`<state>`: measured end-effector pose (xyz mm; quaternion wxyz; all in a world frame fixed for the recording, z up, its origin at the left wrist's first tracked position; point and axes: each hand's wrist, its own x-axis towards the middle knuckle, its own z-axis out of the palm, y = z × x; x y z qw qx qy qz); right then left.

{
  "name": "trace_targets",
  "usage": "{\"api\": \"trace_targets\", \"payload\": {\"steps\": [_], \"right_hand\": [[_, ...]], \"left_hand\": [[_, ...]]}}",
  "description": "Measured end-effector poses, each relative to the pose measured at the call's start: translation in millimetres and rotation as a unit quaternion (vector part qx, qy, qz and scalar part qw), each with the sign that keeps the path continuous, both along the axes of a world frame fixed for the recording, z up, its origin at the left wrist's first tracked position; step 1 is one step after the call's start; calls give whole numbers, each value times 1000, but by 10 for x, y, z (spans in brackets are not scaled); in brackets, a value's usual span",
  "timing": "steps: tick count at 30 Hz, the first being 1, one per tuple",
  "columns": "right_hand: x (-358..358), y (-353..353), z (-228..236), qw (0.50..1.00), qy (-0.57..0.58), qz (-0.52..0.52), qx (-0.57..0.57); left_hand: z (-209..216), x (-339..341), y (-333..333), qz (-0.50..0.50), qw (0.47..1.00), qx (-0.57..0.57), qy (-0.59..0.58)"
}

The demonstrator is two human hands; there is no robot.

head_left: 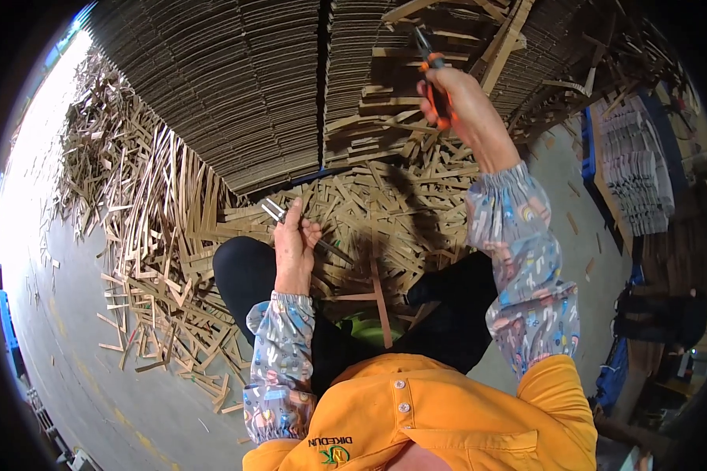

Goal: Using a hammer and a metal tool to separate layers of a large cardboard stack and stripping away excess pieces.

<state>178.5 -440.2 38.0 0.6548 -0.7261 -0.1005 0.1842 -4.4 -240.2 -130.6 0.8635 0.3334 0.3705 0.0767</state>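
My right hand [457, 98] is raised at the far right, its fingers wrapped round the orange and black handles of a pair of pliers [436, 69]. The pliers' dark jaws point up and away, close to loose cardboard strips on the side of a tall cardboard stack [416, 47]. Lower and to the left, my left hand [292, 239] is closed on a hand tool with a shiny metal head [272, 209]. A dark shaft shows on the other side of that fist; the tool's exact kind cannot be made out.
Cardboard offcut strips [165, 259] lie heaped along the stack's foot and around my legs. A second cardboard stack [212, 86] rises at the left, past a narrow dark gap. At the right stands a pile of pale sheets [636, 165]. Grey floor [63, 314] shows at the left.
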Motion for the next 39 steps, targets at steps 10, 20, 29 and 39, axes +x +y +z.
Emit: {"api": "trace_targets", "payload": {"steps": [10, 20, 29, 39], "right_hand": [[-423, -302, -513, 997, 57, -16, -54], [-63, -601, -311, 993, 100, -61, -17], [-52, -534, -434, 992, 28, -118, -29], [77, -504, -289, 995, 11, -96, -19]], "left_hand": [[44, -47, 71, -4, 1000, 18, 3], [22, 11, 41, -8, 1000, 14, 11], [-58, 24, 20, -35, 999, 23, 12], [6, 51, 2, -29, 999, 22, 35]]}}
